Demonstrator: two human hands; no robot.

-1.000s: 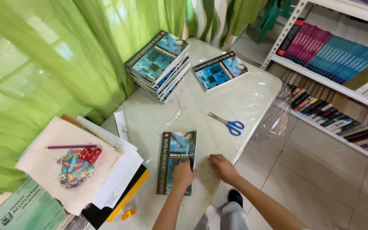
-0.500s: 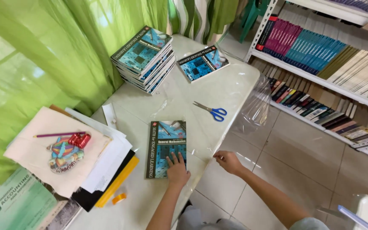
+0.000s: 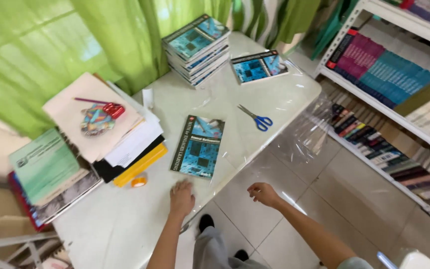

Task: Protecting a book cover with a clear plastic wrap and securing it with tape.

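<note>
One teal textbook (image 3: pixel 198 146) lies flat on the clear plastic sheet (image 3: pixel 294 132) spread over the white table (image 3: pixel 120 224); wrapping looks barely begun, since no fold or cut shows on it and the blue-handled scissors (image 3: pixel 256 118) lie untouched beyond. Its long axis runs from me away, its top edge tipped slightly rightward toward the book stack (image 3: pixel 197 47). My left hand (image 3: pixel 181 197) presses flat, fingers spread, just below the book. My right hand (image 3: pixel 262 193) hangs loosely curled off the table edge, holding nothing.

Left hand (image 3: pixel 181 198) off book (image 3: pixel 198 145) (right too)

no packages, labels, signs, screens
</note>
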